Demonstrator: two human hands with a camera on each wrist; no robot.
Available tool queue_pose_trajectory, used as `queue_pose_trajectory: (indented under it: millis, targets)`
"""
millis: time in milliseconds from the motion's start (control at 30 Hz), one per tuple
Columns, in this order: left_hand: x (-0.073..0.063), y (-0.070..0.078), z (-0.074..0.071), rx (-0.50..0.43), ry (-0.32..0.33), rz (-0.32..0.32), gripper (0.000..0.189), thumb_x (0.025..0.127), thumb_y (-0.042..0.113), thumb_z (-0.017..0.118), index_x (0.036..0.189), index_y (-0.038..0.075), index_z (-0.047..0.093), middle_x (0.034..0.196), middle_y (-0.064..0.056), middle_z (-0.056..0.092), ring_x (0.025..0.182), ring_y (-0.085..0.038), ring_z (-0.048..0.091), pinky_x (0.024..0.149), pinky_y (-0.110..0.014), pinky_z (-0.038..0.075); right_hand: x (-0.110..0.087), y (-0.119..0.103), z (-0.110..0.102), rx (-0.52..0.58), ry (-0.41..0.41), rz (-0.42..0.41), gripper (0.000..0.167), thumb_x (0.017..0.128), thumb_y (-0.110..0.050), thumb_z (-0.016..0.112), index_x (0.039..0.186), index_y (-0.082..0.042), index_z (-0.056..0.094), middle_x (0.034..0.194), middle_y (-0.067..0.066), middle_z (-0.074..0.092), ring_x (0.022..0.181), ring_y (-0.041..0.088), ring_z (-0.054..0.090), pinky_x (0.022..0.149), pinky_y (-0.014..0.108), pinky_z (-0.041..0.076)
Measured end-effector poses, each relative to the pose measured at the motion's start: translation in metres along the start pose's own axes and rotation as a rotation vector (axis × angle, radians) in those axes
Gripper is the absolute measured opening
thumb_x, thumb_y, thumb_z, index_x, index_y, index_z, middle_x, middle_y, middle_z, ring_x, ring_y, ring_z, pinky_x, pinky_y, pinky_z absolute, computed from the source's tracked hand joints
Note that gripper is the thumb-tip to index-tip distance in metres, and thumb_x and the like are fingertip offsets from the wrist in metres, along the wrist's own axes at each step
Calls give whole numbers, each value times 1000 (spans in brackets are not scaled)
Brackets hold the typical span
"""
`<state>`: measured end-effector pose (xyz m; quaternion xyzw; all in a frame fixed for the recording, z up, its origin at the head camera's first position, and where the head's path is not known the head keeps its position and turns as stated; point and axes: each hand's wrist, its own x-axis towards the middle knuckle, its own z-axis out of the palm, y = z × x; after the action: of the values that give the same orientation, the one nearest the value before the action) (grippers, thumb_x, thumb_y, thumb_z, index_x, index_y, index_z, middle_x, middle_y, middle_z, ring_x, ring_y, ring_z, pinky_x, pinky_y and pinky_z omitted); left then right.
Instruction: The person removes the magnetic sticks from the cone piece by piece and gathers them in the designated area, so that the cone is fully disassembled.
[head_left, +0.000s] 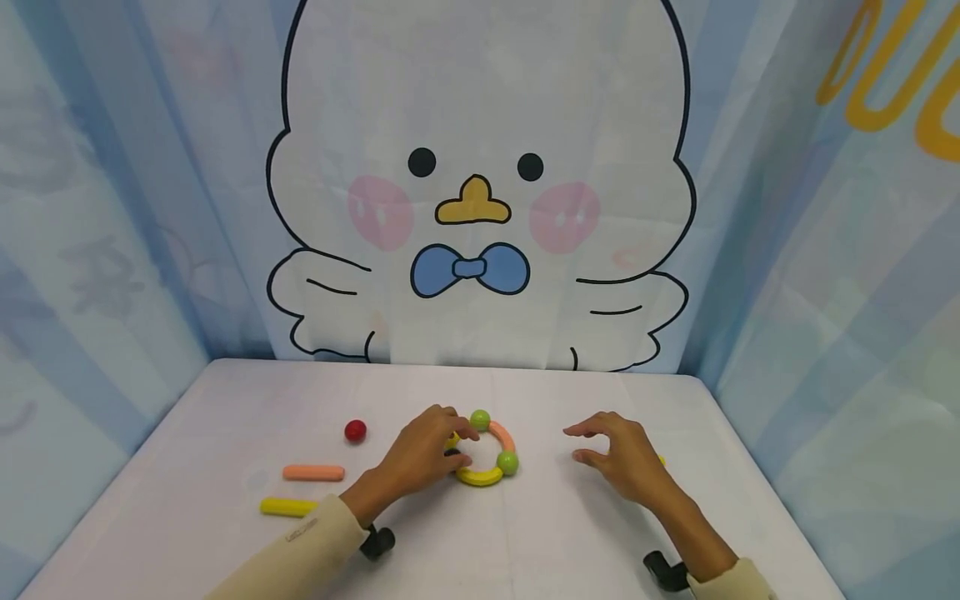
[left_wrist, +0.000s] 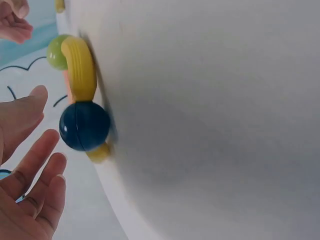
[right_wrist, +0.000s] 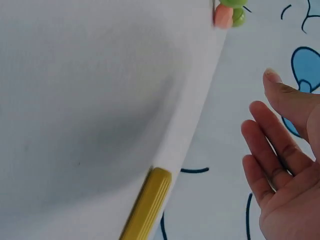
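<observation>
A ring of curved sticks and balls lies on the table, with a yellow curved stick (head_left: 480, 477), an orange curved stick (head_left: 501, 435), a green ball (head_left: 507, 463) and another green ball (head_left: 480, 420). Its dark blue ball (left_wrist: 85, 126) shows best in the left wrist view. My left hand (head_left: 423, 446) hovers at the ring's left side and partly hides it; thumb and fingers are spread, gripping nothing. To the right, my right hand (head_left: 630, 458) is held above the table with thumb and fingers apart. A yellow stick (right_wrist: 147, 205) lies by it, mostly hidden in the head view.
Left of the ring lie a red ball (head_left: 356, 431), a straight orange stick (head_left: 313, 473) and a straight yellow stick (head_left: 287, 507), partly behind the left sleeve. The white table (head_left: 540, 542) ends at a curtain (head_left: 480, 325) with a printed cartoon bird.
</observation>
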<state>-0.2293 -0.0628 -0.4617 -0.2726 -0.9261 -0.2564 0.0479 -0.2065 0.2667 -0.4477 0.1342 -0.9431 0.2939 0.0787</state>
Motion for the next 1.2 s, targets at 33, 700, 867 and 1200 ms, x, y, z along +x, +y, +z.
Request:
queue_pose_trajectory:
  millis: [33,700,867,1200]
  targets:
    - [-2,-2,-2,-3,0,-6,29,88,23,89,115,18,80,108,0,74,102,-15,61,90,-36,58,1,-5,3,4,-1,-4,37,84,-10,89,119,-23,81,114,-6,78,120,26,69,107,55,54]
    - [-15,-17,-5,-20,-50,-48,31,84,19,92,113,20,80,108,3,72,94,-14,68,84,-28,58,13,-67,58,151,-132,-175,30,82,-10,91,109,-20,83,107,-14,79,110,13,72,104,47,57]
    - [-15,-18,-3,-33,-46,-15,30,84,16,91,112,17,79,106,2,71,92,-15,68,82,-27,58,18,-70,71,132,-140,-220,28,82,-14,91,108,-23,83,105,-13,80,109,13,73,104,46,57]
    - [-13,-22,0,-61,-43,-2,30,84,13,91,111,15,79,105,1,70,91,-14,68,82,-27,58,30,-78,90,142,-256,-260,24,82,-8,90,104,-14,83,97,-8,82,100,5,74,113,46,51]
